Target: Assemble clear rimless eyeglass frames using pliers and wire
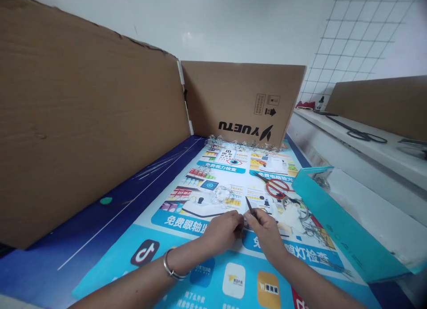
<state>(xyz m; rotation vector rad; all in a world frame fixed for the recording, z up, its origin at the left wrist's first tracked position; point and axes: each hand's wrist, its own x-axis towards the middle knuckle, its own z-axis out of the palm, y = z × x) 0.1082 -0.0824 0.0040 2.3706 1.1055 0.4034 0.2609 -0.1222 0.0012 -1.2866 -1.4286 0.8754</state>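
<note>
Both hands meet low over a printed blue poster sheet (pixel 196 229). My left hand (pixel 228 226), with a silver bangle (pixel 170 266) at its wrist, is closed in a pinch; what its fingertips hold is hidden or too small to name. Close beside it, my right hand (pixel 263 229) is wrapped round a slim dark pointed tool (pixel 249 204), its tip sticking up and away; its kind cannot be made out. Beyond the right hand lie red-handled scissors (pixel 276 187). A small clear, glittery heap (pixel 223 194) rests on the sheet just past my fingers.
Tall cardboard panels wall off the left (pixel 96 104) and back (pixel 243 100). Right of my hands are a white wad (pixel 290 218), thin wire-like strands (pixel 315 233) and an open teal box (pixel 347 238). Large dark scissors (pixel 360 133) lie on the ledge (pixel 336 118).
</note>
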